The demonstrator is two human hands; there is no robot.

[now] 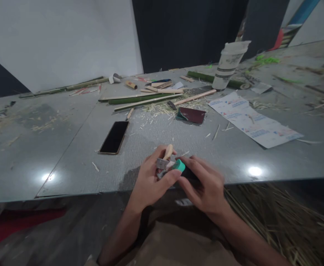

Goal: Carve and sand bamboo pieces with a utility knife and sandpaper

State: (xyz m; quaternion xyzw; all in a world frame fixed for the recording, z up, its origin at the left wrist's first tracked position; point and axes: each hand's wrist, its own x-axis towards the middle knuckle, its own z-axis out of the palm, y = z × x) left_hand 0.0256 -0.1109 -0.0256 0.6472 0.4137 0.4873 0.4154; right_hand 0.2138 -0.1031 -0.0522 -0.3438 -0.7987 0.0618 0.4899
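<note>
Near the table's front edge, my left hand is closed around a small pale piece of wood or bamboo, its rounded end poking up past the fingers. My right hand grips a knife with a green and black handle. The short metal blade points left and lies against or just in front of the pale piece; exact contact cannot be made out. My left thumb presses near the green part of the handle. Most of the handle is hidden by my right fingers.
A phone lies left of my hands. Beyond are dark red sandpaper, a hammer, bamboo strips and shavings. To the right are a printed paper sheet and a tall paper cup by a green bamboo pole.
</note>
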